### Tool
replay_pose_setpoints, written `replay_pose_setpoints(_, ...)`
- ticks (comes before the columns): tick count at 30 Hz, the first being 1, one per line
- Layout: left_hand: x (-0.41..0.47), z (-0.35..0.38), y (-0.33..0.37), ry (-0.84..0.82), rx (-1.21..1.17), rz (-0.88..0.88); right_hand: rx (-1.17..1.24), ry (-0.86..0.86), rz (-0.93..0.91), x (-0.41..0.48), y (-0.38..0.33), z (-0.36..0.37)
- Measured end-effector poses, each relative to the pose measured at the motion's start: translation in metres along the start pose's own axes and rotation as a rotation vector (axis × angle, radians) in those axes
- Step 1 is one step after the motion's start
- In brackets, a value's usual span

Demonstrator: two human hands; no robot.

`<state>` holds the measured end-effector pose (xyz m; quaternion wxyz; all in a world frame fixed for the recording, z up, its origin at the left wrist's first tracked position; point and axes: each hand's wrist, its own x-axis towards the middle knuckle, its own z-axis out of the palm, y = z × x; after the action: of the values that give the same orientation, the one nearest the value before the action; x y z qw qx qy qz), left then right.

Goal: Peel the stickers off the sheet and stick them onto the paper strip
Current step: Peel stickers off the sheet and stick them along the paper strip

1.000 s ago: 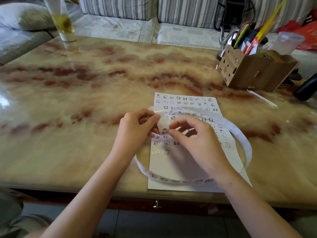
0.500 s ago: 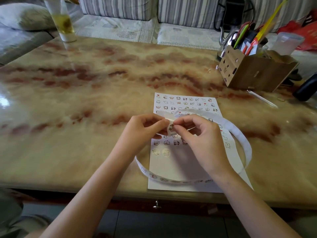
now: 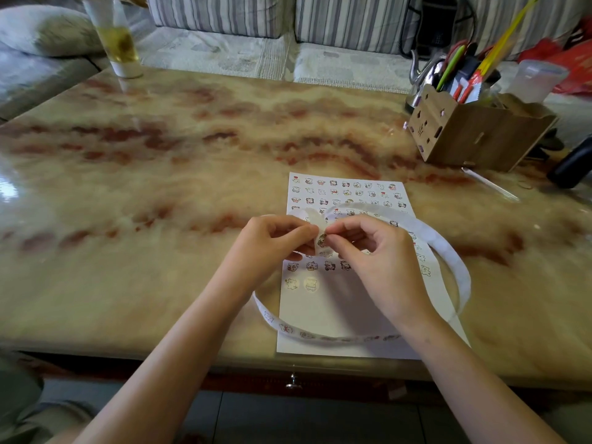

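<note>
— Cream-and-red marbled stone worktop (image 3: 160, 187), shot from the wearer's head: what lies on it?

— White rectangular sticker sheet (image 3: 346, 190), printed with rows of small cartoon animals, flat at the near edge and right of centre. A long white paper strip (image 3: 461, 277) curls in a loose loop above and around it. The near run of the loop crosses the sheet's lower part and carries a row of small pictures.

— And the hands?

— Both are raised over the middle of the sheet, fingertips meeting. The left hand (image 3: 272, 248) has its grip pinched, thumb and forefinger closed on an upright fold of the paper strip. The right hand (image 3: 381, 261) pinches the same spot from the other side, thumb and forefinger on a small cartoon sticker (image 3: 321, 241) against the strip. Its other fingers are curled loosely behind.

— Is that sticker fully stuck down?

— Cannot tell; the fingertips cover its edges.

— Anything else in frame?

— A brown wooden desk organiser (image 3: 474, 136) with cut-out holes stands at the far right, stuffed with pens and scissors. A thin white stick (image 3: 490, 184) lies just in front of it. A tall clear glass of yellow liquid (image 3: 118, 43) stands at the far left corner. A grey-striped sofa (image 3: 224, 14) runs along behind.
</note>
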<state>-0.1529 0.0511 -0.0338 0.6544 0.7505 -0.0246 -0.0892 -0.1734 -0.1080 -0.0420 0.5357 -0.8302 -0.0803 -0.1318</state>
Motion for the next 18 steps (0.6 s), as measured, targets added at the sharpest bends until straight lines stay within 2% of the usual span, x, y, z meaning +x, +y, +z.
replay_pose_setpoints(8, -0.0004, 0.0013, -0.0009, 0.031, 0.036, -0.011, -0.120, -0.038, -0.024, -0.0010, -0.0009, -0.0003)
replay_pose_setpoints(15, 0.0014, 0.0002, -0.0051, 0.066, 0.054, -0.041, -0.285, -0.084, -0.172, -0.0050, 0.0017, 0.0004)
replay_pose_setpoints(18, 0.0013, -0.0002, -0.0058, 0.079, 0.053, -0.050, -0.244, -0.097, -0.204, -0.0074, -0.0023, -0.0030)
